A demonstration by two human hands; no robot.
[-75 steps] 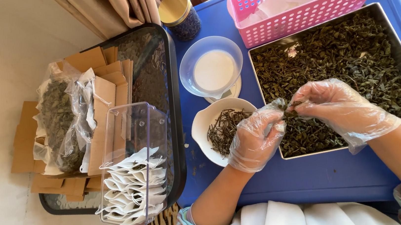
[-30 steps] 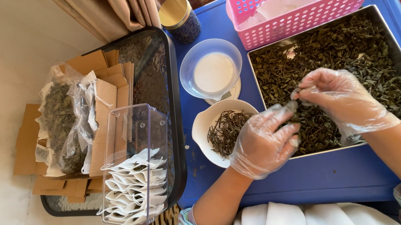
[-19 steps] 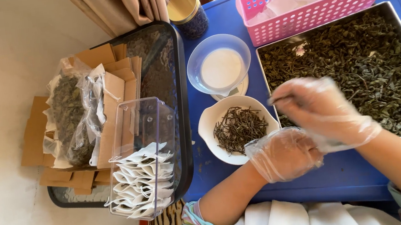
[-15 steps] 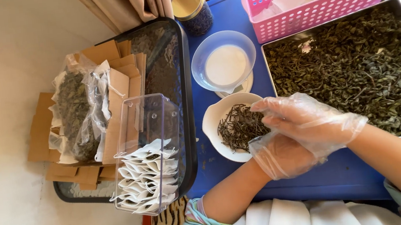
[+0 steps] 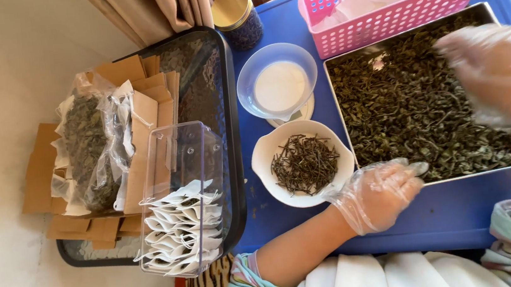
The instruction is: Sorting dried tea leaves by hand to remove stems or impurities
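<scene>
Both my hands wear thin clear plastic gloves. My left hand rests on the blue table at the near edge of the metal tray, fingers loosely curled, holding nothing that I can see, just right of the white bowl of dark stems. My right hand hovers over the right side of the tray, which is full of dried green leaves. It is blurred, and its grip is unclear.
A clear bowl on a small scale stands behind the white bowl. A pink basket sits at the back, a gold-lidded jar beside it. On the left, a black tray holds leaf bags, brown cartons and a clear box of white sachets.
My right hand has moved from above the white bowl back to the right over the tray of leaves. My left hand stays at the tray's near edge. The view is closer.
</scene>
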